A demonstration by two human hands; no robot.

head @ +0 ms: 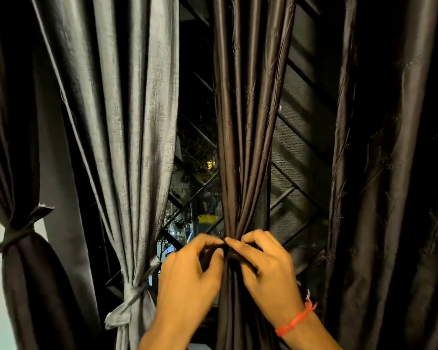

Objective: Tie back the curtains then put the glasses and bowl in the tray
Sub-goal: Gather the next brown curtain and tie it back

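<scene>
Hands meet at the gathered waist of a brown curtain (240, 152), straight ahead of the person. The left hand (190, 271) has its fingers curled inward, thumb and forefinger pinching at something dark against the bunched folds. The right hand (266, 263) mirrors it from the other side, fingers bent and its fingertips (229, 240) touching those of the left hand right at the cinched point. What they pinch looks like a dark tie wrapped round the fabric, but it is mostly hidden between the fingers and cannot be made out clearly. A red thread (295, 319) circles the right wrist.

Above the hands the brown curtain narrows from wide pleats into a tight bundle; below them it drops straight down between the two forearms.

Left of the left hand hangs a grey curtain (127, 122), gathered low by a grey tie (127, 303) knotted just beside the left forearm. Farther left is a dark curtain (23, 274), cinched by a dark tie (15, 233) with its ends sticking out. Right of the right hand another brown curtain (390, 173) hangs loose in deep shadow.

Behind the fabric, between the grey curtain and the one being held, a window grille (197, 198) of slanted bars shows, with small lights beyond it.
</scene>
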